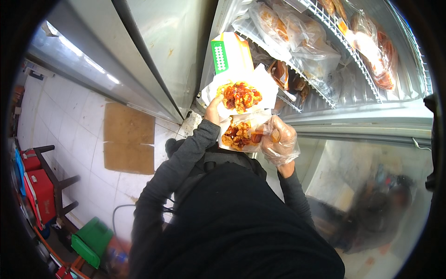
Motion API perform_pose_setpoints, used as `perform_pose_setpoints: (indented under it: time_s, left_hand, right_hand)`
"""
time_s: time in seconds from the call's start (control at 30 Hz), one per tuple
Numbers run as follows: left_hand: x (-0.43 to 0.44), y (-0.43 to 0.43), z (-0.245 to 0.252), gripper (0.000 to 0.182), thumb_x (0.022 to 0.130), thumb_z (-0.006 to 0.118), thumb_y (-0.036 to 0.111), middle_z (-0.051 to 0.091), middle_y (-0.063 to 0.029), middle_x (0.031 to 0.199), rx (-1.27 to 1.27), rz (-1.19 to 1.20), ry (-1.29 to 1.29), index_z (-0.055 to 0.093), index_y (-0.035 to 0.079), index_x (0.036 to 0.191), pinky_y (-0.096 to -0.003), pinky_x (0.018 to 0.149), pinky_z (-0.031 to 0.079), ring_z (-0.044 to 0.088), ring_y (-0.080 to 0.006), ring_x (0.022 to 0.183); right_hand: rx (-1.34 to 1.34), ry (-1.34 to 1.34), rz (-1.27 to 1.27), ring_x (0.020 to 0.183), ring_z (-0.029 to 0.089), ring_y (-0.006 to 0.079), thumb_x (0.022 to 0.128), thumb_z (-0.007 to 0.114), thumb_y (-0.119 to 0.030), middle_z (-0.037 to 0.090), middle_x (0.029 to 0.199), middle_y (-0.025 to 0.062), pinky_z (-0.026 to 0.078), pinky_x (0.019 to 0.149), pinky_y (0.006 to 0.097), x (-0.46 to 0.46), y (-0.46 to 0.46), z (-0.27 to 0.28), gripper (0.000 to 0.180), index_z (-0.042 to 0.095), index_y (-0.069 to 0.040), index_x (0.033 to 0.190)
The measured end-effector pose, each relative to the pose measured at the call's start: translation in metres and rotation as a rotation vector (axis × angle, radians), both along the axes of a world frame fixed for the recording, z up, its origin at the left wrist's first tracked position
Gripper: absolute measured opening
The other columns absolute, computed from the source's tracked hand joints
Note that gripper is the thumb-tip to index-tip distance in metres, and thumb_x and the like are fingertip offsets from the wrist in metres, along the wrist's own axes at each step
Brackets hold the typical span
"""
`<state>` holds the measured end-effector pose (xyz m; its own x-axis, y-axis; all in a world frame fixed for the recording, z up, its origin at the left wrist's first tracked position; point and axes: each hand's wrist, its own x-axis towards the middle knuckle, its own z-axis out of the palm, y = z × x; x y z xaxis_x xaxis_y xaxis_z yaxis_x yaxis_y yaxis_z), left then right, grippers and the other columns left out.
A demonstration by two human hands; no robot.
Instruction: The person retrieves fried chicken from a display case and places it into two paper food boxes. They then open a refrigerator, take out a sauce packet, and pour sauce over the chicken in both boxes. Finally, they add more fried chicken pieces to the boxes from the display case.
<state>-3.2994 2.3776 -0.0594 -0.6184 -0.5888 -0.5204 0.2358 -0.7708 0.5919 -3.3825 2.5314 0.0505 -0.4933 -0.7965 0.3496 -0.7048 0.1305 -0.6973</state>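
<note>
My left hand (213, 110) grips the side of an open cardboard takeaway box lined with white paper (269, 89), thumb over the edge. A green, white and orange flap (234, 52) stands up at its far end. Fried chicken in red sauce (241, 97) lies in the far part. Nearer my body is a second portion of sauced chicken (237, 135) in white paper; whether it is the same box I cannot tell. My right hand (278, 139), in a clear plastic glove, is curled at this portion's right edge, fingertips at the chicken. Whether it pinches a piece is unclear.
Ahead, an upright fridge stands open, its wire shelves (315, 92) holding bagged food (299, 45). A metal door (163, 45) is on the left, a glass panel (366, 195) on the right. Cardboard (129, 137) lies on the tiled floor, near a green bin (91, 240) and red box (40, 195).
</note>
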Motion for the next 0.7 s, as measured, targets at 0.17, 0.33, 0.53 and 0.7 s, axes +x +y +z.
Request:
perform_pose_setpoints:
  time_s: [0.17, 0.33, 0.53, 0.7]
  left_hand:
    - [-0.001, 0.0, -0.003, 0.042, 0.085, 0.053, 0.041, 0.064, -0.0038, 0.088, -0.047, 0.016, -0.017, 0.059, 0.006, 0.108, -0.0221, 0.038, 0.039, 0.059, -0.0122, 0.06]
    - [-0.002, -0.001, -0.006, 0.04, 0.084, 0.054, 0.04, 0.065, -0.0025, 0.091, -0.08, 0.001, -0.012, 0.06, 0.008, 0.108, -0.0235, 0.044, 0.044, 0.062, -0.0119, 0.073]
    - [-0.002, -0.003, -0.006, 0.04, 0.084, 0.055, 0.039, 0.065, -0.004, 0.09, -0.024, -0.013, -0.006, 0.059, 0.007, 0.107, -0.0227, 0.039, 0.04, 0.061, -0.0125, 0.065]
    - [-0.002, -0.002, -0.005, 0.041, 0.086, 0.053, 0.036, 0.064, -0.0067, 0.093, -0.07, -0.005, 0.018, 0.058, 0.003, 0.11, -0.0248, 0.049, 0.047, 0.062, -0.0142, 0.07]
  right_hand:
    - [0.159, -0.13, -0.001, 0.052, 0.054, 0.0224, 0.071, 0.069, -0.008, 0.055, 0.061, 0.0094, 0.044, 0.053, 0.0318, 0.0, 0.002, 0.025, 0.017, 0.053, -0.004, 0.074]
    - [0.096, -0.284, -0.094, 0.059, 0.056, 0.0093, 0.075, 0.074, -0.014, 0.063, 0.068, 0.006, 0.046, 0.055, 0.0269, 0.002, -0.006, 0.018, 0.021, 0.057, -0.003, 0.075]
    - [0.065, -0.595, -0.121, 0.06, 0.047, 0.0033, 0.081, 0.066, -0.007, 0.057, 0.067, -0.0017, 0.042, 0.054, 0.0218, 0.0, -0.003, 0.008, 0.017, 0.053, -0.003, 0.072]
    - [0.05, -0.659, -0.099, 0.06, 0.042, 0.002, 0.082, 0.061, -0.004, 0.052, 0.066, -0.0047, 0.039, 0.055, 0.02, -0.002, -0.003, 0.007, 0.019, 0.047, -0.005, 0.069]
